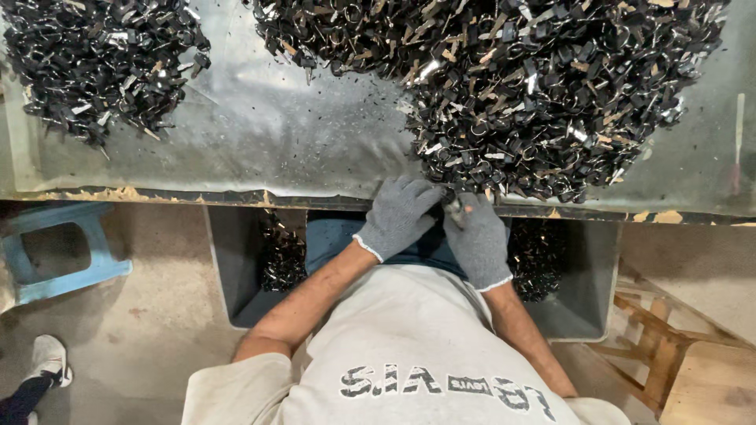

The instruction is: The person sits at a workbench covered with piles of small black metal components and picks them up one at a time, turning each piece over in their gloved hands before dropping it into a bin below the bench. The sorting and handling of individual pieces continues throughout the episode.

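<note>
- A head-worn camera looks straight down at a person seated at a grey metal-topped workbench (260, 134).
- Both hands wear grey knit gloves and meet at the bench's near edge, side by side and almost touching.
- The left hand (398, 216) lies with its fingers loosely curled against the foot of a large pile of small black and silver metal parts (535, 86); whether it grips a piece cannot be told.
- The right hand (476, 236) is closed around a small shiny metal piece (455, 208), pinched at the fingertips, right at the pile's near rim.
- A second, smaller heap of the same parts (94, 63) sits at the far left of the bench, well apart from the hands.
- Below the bench edge, a grey bin (236, 267) sits around the person's lap, with dark parts (283, 256) lying in its left and right sides.
- Judging from this, only a small share has gone into the bin; the big pile remains nearly whole.
- Open bench surface lies between the two heaps, left of the hands, dotted with black flecks.
- The bench's near edge is worn and chipped, directly under the wrists.
- A pale blue stool (55, 252) stands on the concrete floor to the left; a wooden frame (669, 338) to the right.
- Another person's shoe (49, 358) shows at lower left.
</note>
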{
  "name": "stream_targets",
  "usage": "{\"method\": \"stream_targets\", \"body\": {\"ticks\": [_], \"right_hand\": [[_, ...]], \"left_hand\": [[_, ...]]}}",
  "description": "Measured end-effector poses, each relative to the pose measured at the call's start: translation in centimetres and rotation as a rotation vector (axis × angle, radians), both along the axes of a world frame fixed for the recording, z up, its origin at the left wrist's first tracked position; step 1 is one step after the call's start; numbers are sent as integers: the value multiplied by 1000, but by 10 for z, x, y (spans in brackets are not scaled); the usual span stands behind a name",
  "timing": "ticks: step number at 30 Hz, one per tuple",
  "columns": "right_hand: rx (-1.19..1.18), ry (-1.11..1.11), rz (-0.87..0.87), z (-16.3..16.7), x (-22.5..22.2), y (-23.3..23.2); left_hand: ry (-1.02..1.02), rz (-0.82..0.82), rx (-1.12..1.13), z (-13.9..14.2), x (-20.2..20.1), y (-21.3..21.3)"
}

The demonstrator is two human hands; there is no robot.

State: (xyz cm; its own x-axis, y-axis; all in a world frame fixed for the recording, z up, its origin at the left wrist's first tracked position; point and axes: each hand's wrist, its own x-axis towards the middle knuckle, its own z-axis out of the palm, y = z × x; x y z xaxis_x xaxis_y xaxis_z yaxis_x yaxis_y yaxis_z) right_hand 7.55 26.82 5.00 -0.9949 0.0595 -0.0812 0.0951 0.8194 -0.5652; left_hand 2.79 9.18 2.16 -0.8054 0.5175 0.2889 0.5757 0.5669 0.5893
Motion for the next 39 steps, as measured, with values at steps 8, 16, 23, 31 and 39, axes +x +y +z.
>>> {"method": "stream_targets", "body": {"ticks": [8,16,23,31,39], "right_hand": [[-142,-90,156,-7,-55,-21],[-244,-42,259,17,-36,-20],[53,-261,442,7,-42,-24],[142,-181,235,6,-54,-45],[145,-165,483,-18,-47,-43]], "left_hand": [[25,278,44,-9,-10,-9],[-109,447,176,-2,-27,-32],[-350,278,367,29,-34,-32],[-315,189,-122,29,-41,-53],[-308,82,200,14,-29,-52]]}}
